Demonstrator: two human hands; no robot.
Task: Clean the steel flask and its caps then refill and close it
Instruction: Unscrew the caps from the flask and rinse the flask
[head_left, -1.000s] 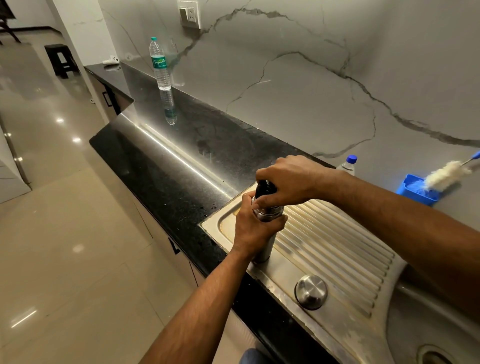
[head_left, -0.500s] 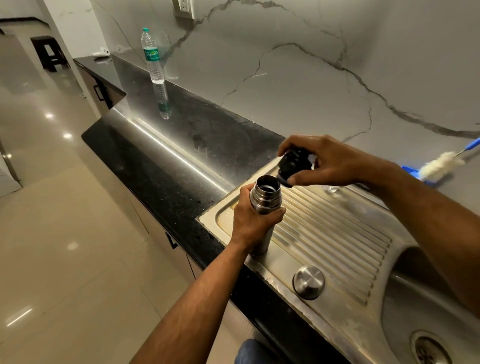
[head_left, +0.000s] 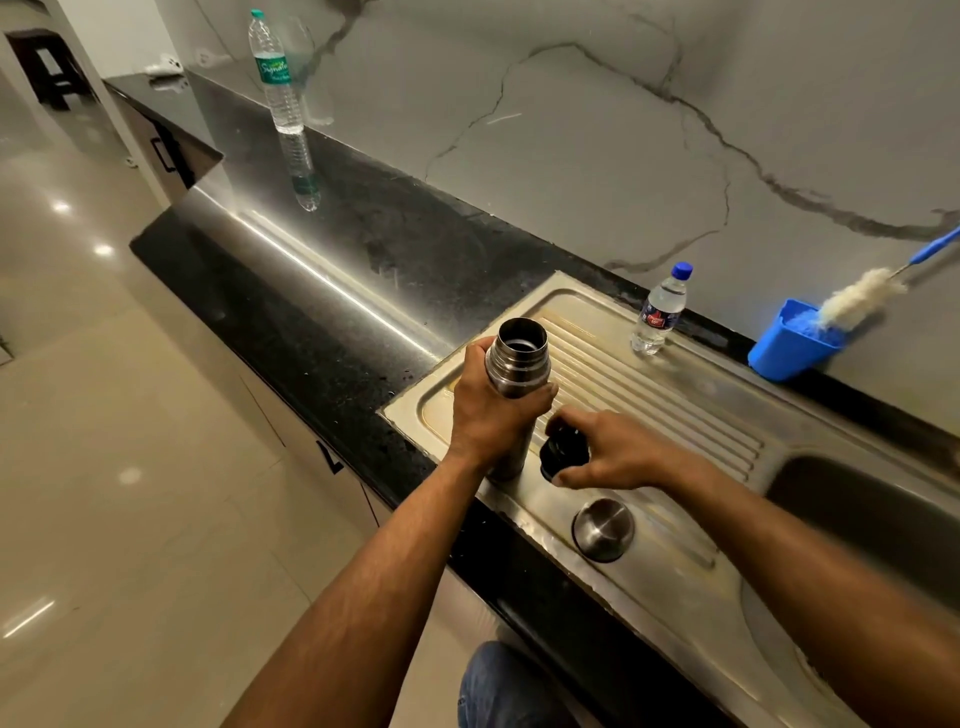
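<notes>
Early stage: left hand (head_left: 491, 415) gripping open flask (head_left: 514, 374) upright on drainboard (head_left: 675, 395); right hand (head_left: 613, 452) pinching black inner cap (head_left: 563, 454) nr steel cap (head_left: 602, 529). Washing, refilling, closing still pending.

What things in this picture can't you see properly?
All in the head view:
- Inside of the steel flask: too dark to tell whether it holds anything.
- Black inner cap: partly covered by the right hand; whether it rests on the drainboard is unclear.
- Flask's middle: hidden by the left hand.
- Sink basin: blurred, cut off by the right edge.
- Brush handle: cut off by the right edge.
</notes>
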